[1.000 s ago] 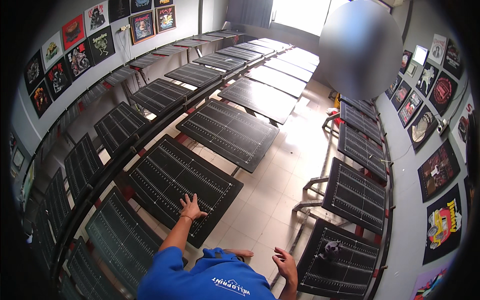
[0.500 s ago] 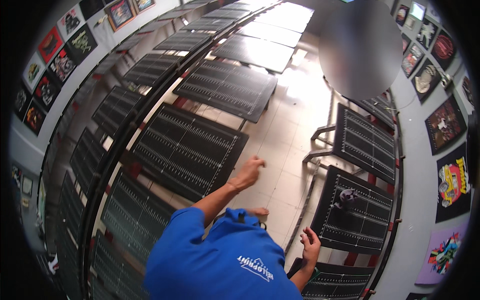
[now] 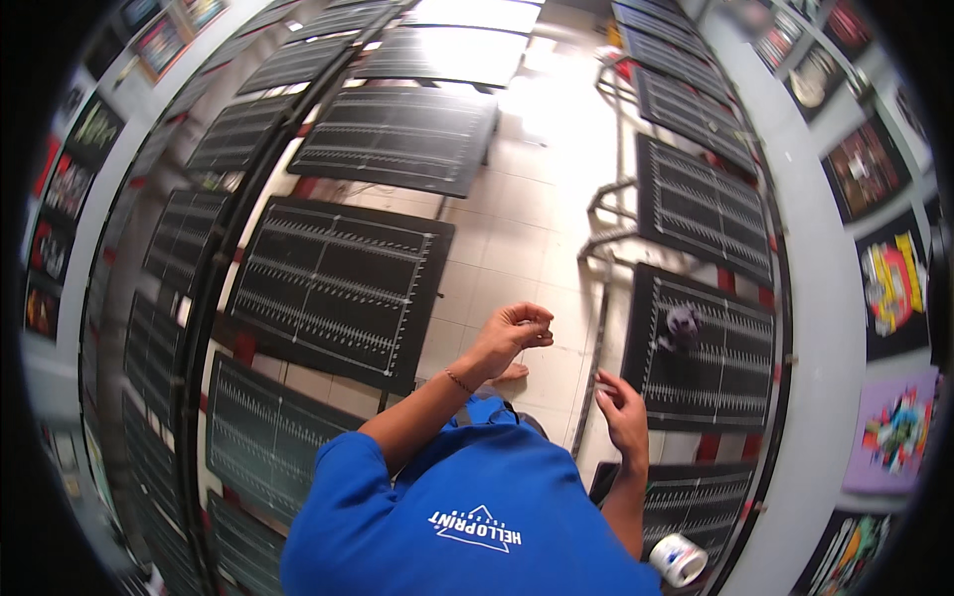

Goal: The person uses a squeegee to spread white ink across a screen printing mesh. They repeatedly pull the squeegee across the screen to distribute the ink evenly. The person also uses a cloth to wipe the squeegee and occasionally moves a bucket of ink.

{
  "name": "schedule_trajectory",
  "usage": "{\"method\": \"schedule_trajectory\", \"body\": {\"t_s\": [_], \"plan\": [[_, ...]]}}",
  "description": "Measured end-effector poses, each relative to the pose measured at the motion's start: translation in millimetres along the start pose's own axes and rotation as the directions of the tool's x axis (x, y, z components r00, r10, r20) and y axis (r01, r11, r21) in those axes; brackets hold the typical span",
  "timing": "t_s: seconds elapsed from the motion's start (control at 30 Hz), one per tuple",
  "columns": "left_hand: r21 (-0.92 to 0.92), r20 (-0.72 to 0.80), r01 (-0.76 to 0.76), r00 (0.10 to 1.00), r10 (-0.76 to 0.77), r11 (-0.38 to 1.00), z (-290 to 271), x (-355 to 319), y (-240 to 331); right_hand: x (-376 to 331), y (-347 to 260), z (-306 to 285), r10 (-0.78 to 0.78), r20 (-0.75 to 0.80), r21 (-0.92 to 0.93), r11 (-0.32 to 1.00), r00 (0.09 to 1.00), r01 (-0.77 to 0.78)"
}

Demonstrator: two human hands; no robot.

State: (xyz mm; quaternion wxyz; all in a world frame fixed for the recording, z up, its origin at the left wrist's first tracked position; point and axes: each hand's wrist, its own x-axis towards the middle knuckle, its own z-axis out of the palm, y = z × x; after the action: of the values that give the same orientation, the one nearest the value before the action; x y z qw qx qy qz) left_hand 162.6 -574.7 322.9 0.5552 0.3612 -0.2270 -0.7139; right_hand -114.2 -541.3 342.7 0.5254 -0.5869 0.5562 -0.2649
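Observation:
My left hand (image 3: 512, 336) is raised over the pale aisle, fingers bent in toward the thumb. Whatever they hold, if anything, is too small or hidden to make out. Left of it lies the nearest black printing board (image 3: 328, 288), marked with white ruled lines, and the hand does not touch it. My right hand (image 3: 623, 412) hangs with fingers loosely bent and apart, holding nothing, beside the edge of a right-hand board (image 3: 735, 387). On that board sits a crumpled purple-grey cloth-like thing (image 3: 683, 323). Near my right forearm stands a white round container or roll (image 3: 679, 559).
Rows of slanted black boards line both sides of a tiled aisle (image 3: 552, 199). A dark metal rail (image 3: 224, 258) runs along the left row. Bent metal legs (image 3: 608, 214) jut into the aisle from the right. Printed pictures (image 3: 889, 283) hang on the walls.
My view has shifted forward and right along the aisle. Both hands appear higher in the picture. The white container has come into view, and a blurred grey shape at upper right has gone.

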Motion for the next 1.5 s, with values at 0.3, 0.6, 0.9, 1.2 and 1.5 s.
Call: {"method": "schedule_trajectory", "body": {"t_s": [0.3,0.6,0.9,1.2,1.5], "plan": [[0.082,0.272,0.277,0.918,-0.289,0.957,89,11,3,-16,-57,6,-0.517,-0.244,-0.563,0.764,0.820,0.314],[0.008,0.510,0.490,0.748,-0.425,0.872,104,23,-27,-62,-4,-3,-0.066,-0.521,0.022,0.996,0.851,0.091],[0.041,0.720,0.666,0.497,-0.484,0.745,151,20,-45,-94,-54,-26,-0.137,-0.650,0.053,0.973,0.748,0.224],[0.382,0.567,0.373,0.628,-0.533,0.846,164,131,-109,-115,33,-39,0.231,-0.763,0.254,0.966,0.604,-0.049],[0.628,0.768,-0.638,0.417,-0.486,0.446,224,235,-134,-93,48,-50,0.388,-0.874,0.320,0.912,0.293,-0.255]]}}
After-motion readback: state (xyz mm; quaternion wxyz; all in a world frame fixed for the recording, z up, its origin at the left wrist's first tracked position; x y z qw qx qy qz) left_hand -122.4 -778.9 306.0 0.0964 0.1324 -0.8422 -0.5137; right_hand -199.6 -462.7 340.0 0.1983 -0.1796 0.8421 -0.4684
